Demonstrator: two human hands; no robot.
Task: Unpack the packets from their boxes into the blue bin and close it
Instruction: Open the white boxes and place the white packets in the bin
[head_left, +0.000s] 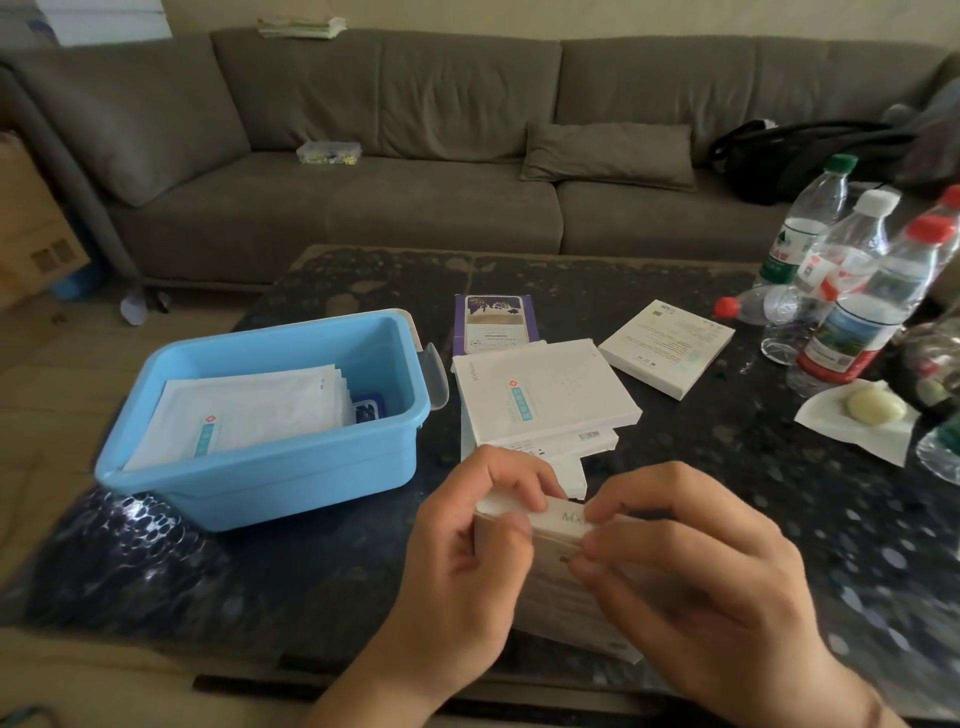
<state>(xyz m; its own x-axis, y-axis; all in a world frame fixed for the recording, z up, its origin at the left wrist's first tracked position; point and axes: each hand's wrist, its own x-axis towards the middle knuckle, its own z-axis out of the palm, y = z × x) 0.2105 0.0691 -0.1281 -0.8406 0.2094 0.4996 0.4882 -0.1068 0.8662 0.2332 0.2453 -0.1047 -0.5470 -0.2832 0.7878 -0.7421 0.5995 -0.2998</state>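
Near edge of table (311, 587), centre: white box (563, 525) held up on end between both hands. Left hand (467, 561) curled round its left side, thumb across the near face. Right hand (696, 582) pinching the top flap at the box's right end, fingertips (597, 512) pressed on it. Blue bin (270, 483) toward left edge, lid off, white packets (249, 415) stacked flat inside. Stack of white boxes (545, 395) mid-table just right of bin; purple box (493, 322) behind the stack. Another white box (667, 345) lying toward right. Water bottles (857, 291) clustered at far right corner.
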